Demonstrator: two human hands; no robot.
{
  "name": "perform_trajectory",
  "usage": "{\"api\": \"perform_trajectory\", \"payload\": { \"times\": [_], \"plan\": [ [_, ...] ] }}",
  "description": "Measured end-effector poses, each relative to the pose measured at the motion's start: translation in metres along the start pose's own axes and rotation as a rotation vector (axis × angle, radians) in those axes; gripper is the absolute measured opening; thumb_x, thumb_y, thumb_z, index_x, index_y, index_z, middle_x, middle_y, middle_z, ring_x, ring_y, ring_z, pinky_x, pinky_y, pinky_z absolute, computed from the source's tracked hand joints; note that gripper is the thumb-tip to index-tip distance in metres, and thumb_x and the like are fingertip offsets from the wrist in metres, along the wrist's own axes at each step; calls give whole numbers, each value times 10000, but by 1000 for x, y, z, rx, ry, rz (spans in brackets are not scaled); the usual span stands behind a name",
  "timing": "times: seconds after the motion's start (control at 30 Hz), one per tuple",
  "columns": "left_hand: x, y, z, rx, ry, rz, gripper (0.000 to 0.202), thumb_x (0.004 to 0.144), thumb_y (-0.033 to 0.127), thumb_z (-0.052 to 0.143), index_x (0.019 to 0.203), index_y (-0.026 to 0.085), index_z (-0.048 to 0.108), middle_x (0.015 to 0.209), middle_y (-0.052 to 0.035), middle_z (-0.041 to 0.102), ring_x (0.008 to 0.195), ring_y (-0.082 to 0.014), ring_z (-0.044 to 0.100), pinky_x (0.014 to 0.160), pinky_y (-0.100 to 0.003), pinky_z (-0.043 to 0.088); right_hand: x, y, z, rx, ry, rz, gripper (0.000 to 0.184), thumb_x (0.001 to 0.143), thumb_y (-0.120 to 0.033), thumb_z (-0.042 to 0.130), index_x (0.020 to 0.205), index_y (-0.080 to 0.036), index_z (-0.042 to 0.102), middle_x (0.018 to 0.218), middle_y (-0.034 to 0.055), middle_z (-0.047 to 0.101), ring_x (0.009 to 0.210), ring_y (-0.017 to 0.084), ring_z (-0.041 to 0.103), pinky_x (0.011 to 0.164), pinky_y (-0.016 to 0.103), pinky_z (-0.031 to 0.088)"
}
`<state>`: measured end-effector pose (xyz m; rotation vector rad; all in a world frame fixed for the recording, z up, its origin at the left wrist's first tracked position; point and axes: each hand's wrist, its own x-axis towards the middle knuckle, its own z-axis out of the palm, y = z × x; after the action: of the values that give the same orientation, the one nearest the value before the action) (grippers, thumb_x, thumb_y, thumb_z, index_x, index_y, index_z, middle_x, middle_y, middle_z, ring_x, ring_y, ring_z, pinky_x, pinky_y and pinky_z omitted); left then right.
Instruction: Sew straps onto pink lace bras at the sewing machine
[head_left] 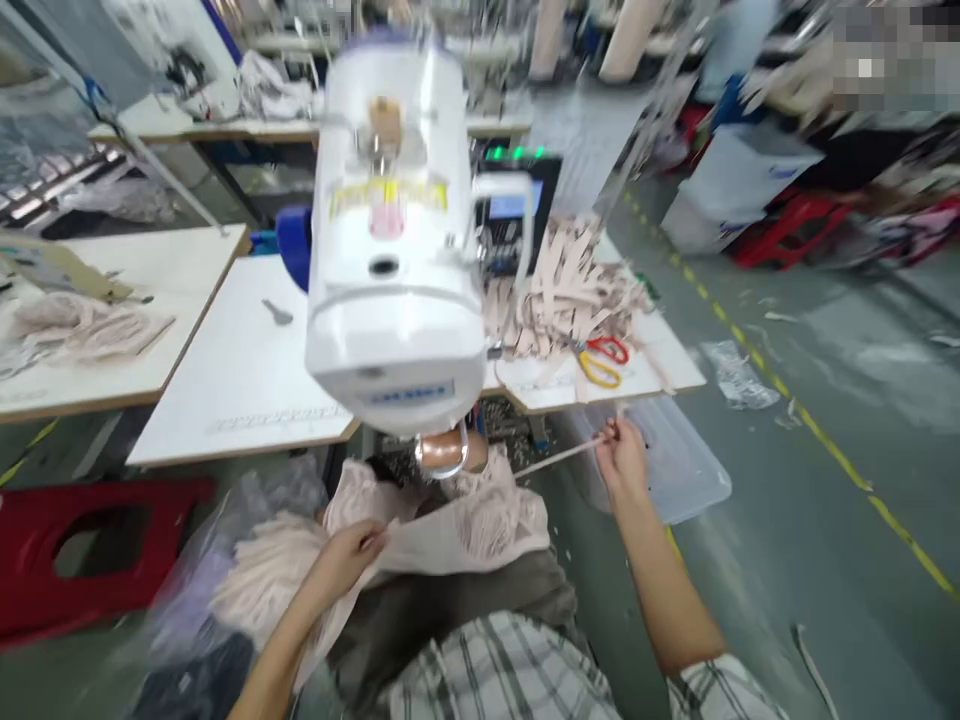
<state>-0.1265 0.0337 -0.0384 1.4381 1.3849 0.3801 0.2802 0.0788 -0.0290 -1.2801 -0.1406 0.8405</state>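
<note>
A pale pink bra (499, 520) with lacy cups lies across my lap, below the head of a white sewing machine (397, 330). My left hand (356, 550) is closed on the bra's edge, to the left of the nearer cup. Off to the right, my right hand (621, 450) pinches the end of a thin pale strap (559, 458). That strap is drawn out straight from the bra near the machine's lower arm. The needle area is partly hidden behind the machine head and blurred.
Pale strips (562, 290) are heaped on the table's right side beside scissors (600, 362) with red and yellow handles. A clear plastic bin (682, 460) stands below right. Pale pieces (262, 570) lie in a bag at left, near a red stool (157, 500).
</note>
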Motion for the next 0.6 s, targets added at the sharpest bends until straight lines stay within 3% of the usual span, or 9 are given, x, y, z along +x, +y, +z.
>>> {"api": "perform_trajectory", "payload": {
  "times": [0.07, 0.17, 0.23, 0.3, 0.33, 0.4, 0.47, 0.5, 0.6],
  "plan": [
    [3, -17, -7, 66, 181, -8, 356, 687, 566, 624, 656, 212, 635, 559, 24, 555, 535, -171, 470, 561, -287, 370, 14, -25, -9, 23, 60, -84, 337, 783, -216, 647, 642, -207, 341, 538, -102, 401, 402, 19, 282, 386, 130, 295],
    [25, -39, -3, -18, 485, -17, 446, 674, 668, 626, 733, 227, 600, 458, 71, 423, 471, -178, 477, 501, -282, 387, 24, -49, -13, 36, 104, -191, 340, 817, -269, 617, 639, -210, 333, 533, -101, 383, 398, 26, 257, 376, 135, 272],
    [39, -40, 5, -185, 735, -10, 601, 599, 776, 635, 826, 225, 560, 525, 47, 532, 550, -218, 591, 531, -306, 473, 18, -51, -9, 16, 106, -240, 333, 825, -323, 606, 657, -211, 342, 553, -102, 398, 404, 28, 239, 379, 138, 255],
    [46, -29, 16, -305, 860, 37, 719, 541, 842, 631, 885, 217, 539, 618, -7, 635, 629, -251, 662, 574, -340, 535, -2, -40, -1, -26, 62, -241, 317, 788, -368, 647, 676, -213, 393, 570, -94, 444, 409, 37, 245, 376, 157, 232],
    [47, -21, 22, -315, 850, 83, 725, 551, 848, 628, 893, 213, 549, 658, -34, 669, 656, -259, 680, 594, -349, 553, -16, -30, 5, -74, -8, -228, 297, 757, -372, 676, 685, -213, 436, 581, -82, 482, 417, 46, 278, 383, 169, 241],
    [44, -2, 34, -231, 697, 206, 626, 658, 797, 616, 876, 209, 614, 742, -72, 719, 708, -257, 698, 633, -341, 573, -51, -6, 14, -214, -253, -189, 239, 684, -322, 749, 689, -198, 545, 609, -37, 565, 490, 91, 428, 451, 208, 335],
    [38, 14, 45, -123, 508, 321, 508, 782, 711, 582, 858, 219, 679, 828, -83, 754, 771, -243, 710, 684, -311, 579, -86, 18, 21, -640, -817, -252, 101, 760, -265, 649, 720, -194, 590, 721, 3, 642, 692, 145, 568, 667, 252, 438],
    [35, 19, 50, -82, 430, 367, 476, 840, 674, 542, 861, 226, 701, 843, -77, 759, 784, -230, 710, 705, -291, 576, -100, 29, 22, -811, -1015, -284, 33, 775, -227, 612, 769, -195, 606, 784, 15, 673, 758, 161, 594, 735, 270, 435],
    [25, 25, 62, 42, 307, 454, 461, 933, 601, 448, 852, 244, 728, 788, -49, 740, 750, -192, 691, 750, -248, 555, -124, 49, 26, -1199, -1259, -303, 227, 744, -220, 653, 967, -212, 612, 953, 41, 714, 882, 207, 628, 772, 280, 408]
  ]
}}
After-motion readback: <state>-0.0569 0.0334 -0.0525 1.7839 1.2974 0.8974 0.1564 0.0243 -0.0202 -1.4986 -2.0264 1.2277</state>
